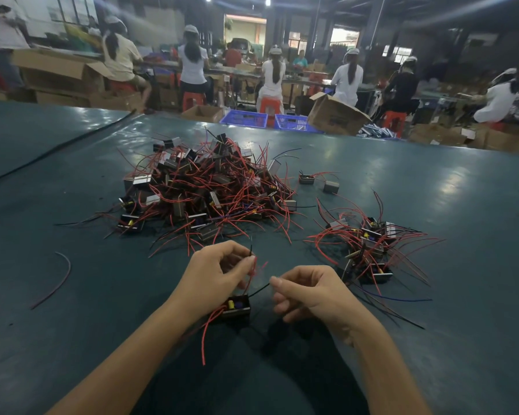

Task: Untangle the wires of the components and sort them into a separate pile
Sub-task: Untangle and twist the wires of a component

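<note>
Red wires are being pinched in the curled fingertips of the left hand, with their component just beneath that hand, while the right hand is pinching its black wire. Printing on the cardboard box is showing too blurred to read.

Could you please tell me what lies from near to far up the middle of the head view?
Component → big pile → blue crates → seated workers.

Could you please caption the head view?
Left hand and right hand hold a component's wires; big pile ahead, small pile right.
</note>
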Demonstrator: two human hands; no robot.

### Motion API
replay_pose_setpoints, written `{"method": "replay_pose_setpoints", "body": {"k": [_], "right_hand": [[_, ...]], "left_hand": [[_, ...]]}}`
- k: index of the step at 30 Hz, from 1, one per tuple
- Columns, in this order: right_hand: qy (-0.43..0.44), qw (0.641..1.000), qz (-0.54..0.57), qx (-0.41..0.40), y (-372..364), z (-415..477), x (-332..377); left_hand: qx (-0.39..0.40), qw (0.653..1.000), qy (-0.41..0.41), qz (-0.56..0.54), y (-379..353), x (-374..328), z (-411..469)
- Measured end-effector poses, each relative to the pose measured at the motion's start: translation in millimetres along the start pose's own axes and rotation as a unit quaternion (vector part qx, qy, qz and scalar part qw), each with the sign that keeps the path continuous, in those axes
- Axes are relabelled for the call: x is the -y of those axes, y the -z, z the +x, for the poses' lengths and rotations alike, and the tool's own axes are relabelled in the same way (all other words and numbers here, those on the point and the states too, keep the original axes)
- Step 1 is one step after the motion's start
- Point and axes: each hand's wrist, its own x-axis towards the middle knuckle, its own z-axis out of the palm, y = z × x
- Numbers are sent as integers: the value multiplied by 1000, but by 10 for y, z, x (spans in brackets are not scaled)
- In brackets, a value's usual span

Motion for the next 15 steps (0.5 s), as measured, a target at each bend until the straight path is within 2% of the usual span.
{"method": "replay_pose_setpoints", "body": {"k": [7, 15], "right_hand": [[21, 999, -14, -42, -10, 59, -54], [3, 995, -41, -89, -43, 100, -63]], "left_hand": [[73, 995, 35, -58, 1, 6, 6], [41, 982, 82, -165, 80, -18, 80]]}}
